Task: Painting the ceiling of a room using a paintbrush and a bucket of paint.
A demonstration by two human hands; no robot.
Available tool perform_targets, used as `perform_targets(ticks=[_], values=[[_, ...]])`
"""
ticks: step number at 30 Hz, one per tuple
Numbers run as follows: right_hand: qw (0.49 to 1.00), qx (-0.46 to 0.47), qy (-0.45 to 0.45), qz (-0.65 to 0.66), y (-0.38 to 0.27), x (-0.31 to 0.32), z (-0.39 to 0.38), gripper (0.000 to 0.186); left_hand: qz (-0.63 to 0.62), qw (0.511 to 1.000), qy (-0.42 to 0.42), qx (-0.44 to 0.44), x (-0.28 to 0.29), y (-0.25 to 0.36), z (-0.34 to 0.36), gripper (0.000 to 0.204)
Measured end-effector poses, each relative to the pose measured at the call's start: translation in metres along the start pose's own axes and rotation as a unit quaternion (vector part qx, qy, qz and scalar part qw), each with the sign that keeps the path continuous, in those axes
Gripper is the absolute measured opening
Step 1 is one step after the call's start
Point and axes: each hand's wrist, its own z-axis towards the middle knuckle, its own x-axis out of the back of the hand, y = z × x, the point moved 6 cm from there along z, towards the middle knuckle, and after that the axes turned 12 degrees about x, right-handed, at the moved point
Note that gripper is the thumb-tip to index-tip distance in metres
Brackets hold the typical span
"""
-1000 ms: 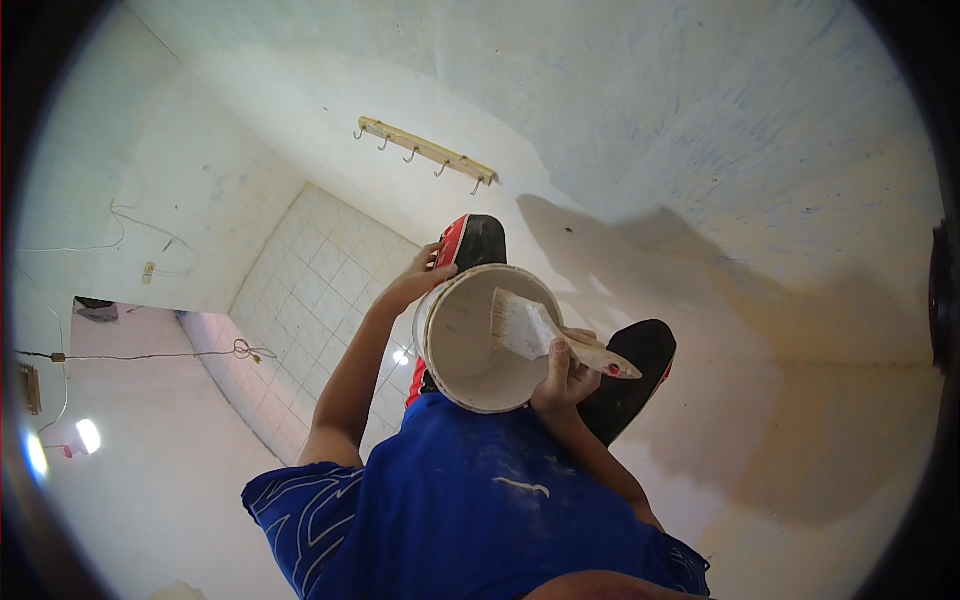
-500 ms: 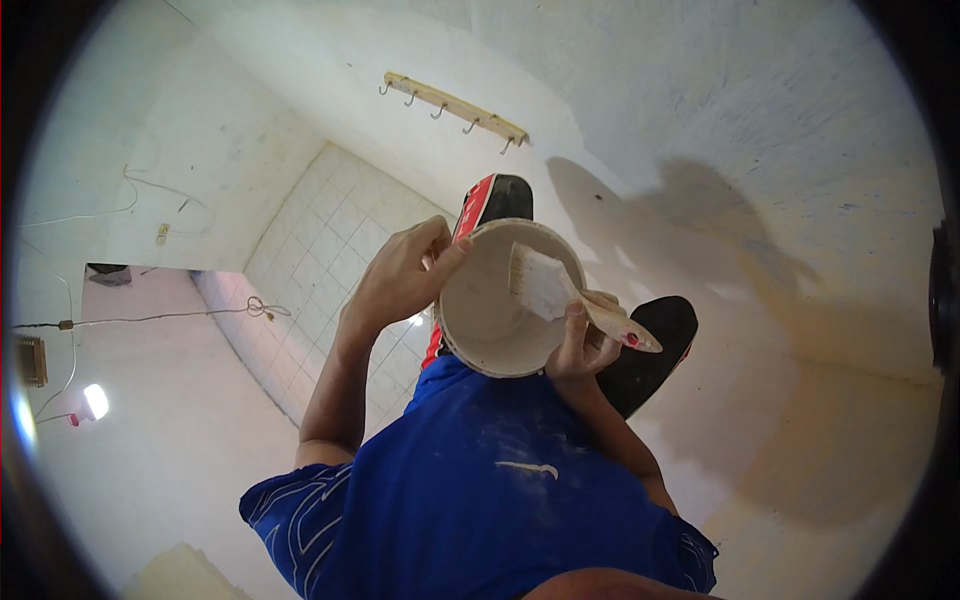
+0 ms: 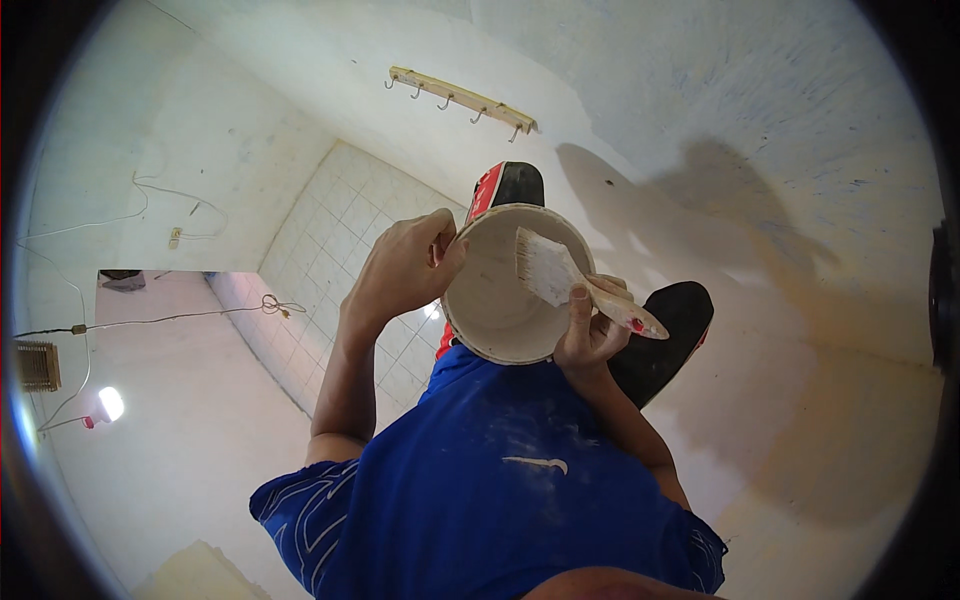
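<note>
A round, pale bucket hangs in front of my knees, its mouth facing up and its inner wall coated off-white. My left hand is closed on its left rim, thumb over the edge. A wide paintbrush with white-smeared bristles lies across the opening, bristles pointing up and left. Its light wooden handle, with a red mark near the end, is pinched in my right hand at the right rim. Whether that hand also touches the bucket I cannot tell.
A wooden rail with several hooks is on the wall ahead. White tiles show beyond my left arm. At far left a lit bulb hangs near a cable. My shadow falls on the patchy wall at right.
The bucket sits slightly higher in view, and the brush has tilted a little, its handle end shifting slightly right. Both hands keep their holds. The whole view has shifted slightly.
</note>
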Motion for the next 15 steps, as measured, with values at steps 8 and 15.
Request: perform_targets(ticks=[8,15], values=[[1.0,0.025,-0.008,-0.012,0.001,0.0,0.001,0.013,0.06,0.998,0.012,0.003,0.004,0.008,0.001,0.023],[0.998,0.024,-0.033,-0.037,-0.002,0.001,0.004,0.013,0.06,0.998,0.028,-0.014,0.005,0.014,0.003,0.024]])
